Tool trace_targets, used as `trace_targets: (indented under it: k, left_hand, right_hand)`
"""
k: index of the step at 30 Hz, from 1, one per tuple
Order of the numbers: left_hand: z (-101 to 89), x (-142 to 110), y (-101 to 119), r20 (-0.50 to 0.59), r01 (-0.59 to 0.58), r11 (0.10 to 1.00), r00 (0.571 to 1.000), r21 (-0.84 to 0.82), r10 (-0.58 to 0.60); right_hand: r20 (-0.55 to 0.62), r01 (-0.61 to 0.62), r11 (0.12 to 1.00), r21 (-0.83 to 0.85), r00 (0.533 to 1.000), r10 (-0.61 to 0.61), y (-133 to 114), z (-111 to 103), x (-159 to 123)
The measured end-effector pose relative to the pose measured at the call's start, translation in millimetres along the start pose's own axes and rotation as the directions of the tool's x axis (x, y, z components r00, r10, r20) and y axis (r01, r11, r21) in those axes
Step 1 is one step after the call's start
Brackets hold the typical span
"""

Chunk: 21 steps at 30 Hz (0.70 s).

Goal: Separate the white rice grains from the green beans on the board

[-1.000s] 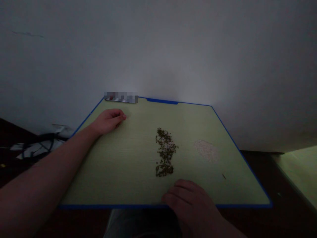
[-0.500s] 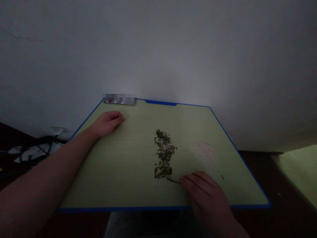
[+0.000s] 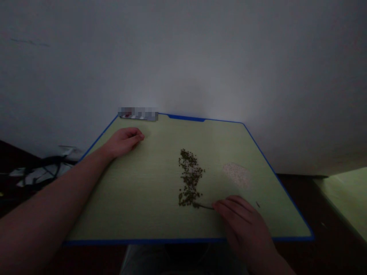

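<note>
Stick: a thin dark stick [image 3: 205, 207] lies nearly level, its far tip reaching the lower end of the seed strip and its near end at the right hand's fingertips.

Seeds: small dark green seeds [image 3: 190, 175] spread in a loose, uneven strip running away from the person, mid-tabletop, thinner toward the middle.

Right hand: the right hand [image 3: 242, 223] rests low on the tabletop beside the seeds, its fingers closed on the stick's near end in a light pinch.

Left hand: the left hand [image 3: 123, 140] lies near the far left edge, well apart from the seeds, fingers loosely curled around nothing visible; the bare forearm [image 3: 51, 191] stretches across the lower left.

Pale grains: a soft, round patch of fine pinkish-white grains [image 3: 237, 175] sits just right of the seeds.

Loose bit: a tiny dark sliver [image 3: 258, 204] lies beyond the right hand's fingers.

Tabletop: the pale green rectangular tabletop [image 3: 120, 202] has a bright blue edge.

Far corner: a flat object [image 3: 138, 114], blurred past telling, sits at the far left corner.

Surroundings: black cables [image 3: 43, 166] lie on the dark floor at left, below a plain grey-white wall [image 3: 183, 57].
</note>
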State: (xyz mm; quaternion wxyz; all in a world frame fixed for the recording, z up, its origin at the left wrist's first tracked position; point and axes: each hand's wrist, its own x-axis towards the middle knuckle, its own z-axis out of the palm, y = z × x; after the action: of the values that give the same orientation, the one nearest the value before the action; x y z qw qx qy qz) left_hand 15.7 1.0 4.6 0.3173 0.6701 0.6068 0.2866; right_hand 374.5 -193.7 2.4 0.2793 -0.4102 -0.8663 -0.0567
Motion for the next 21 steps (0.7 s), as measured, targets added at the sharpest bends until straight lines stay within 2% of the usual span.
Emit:
trace_targets:
  k: [5, 9, 12, 21]
  left_hand:
    - [0.1, 1.0, -1.3, -0.001, 0.002, 1.000, 1.000, -0.006, -0.002]
    - [0.8, 2.2, -3.4, -0.001, 0.012, 1.000, 1.000, -0.024, -0.012]
    - [0.8, 2.5, -4.4, 0.005, 0.014, 0.999, 1.000, -0.029, -0.014]
    - [-0.7, 3.6, -7.7, 0.000, 0.011, 1.000, 1.000, 0.008, -0.011]
  right_hand:
    - [-0.021, -0.018, 1.000, 0.003, 1.000, 0.018, -2.3, -7.4, -5.6]
    - [-0.012, 0.034, 0.999, -0.004, 0.999, -0.034, -1.4, -7.1, -5.5]
    - [-0.001, 0.012, 0.999, -0.031, 1.000, -0.013, 0.7, -5.5, -1.3]
    - [0.093, 0.018, 1.000, -0.006, 0.995, -0.018, 1.7, -8.8, 2.1]
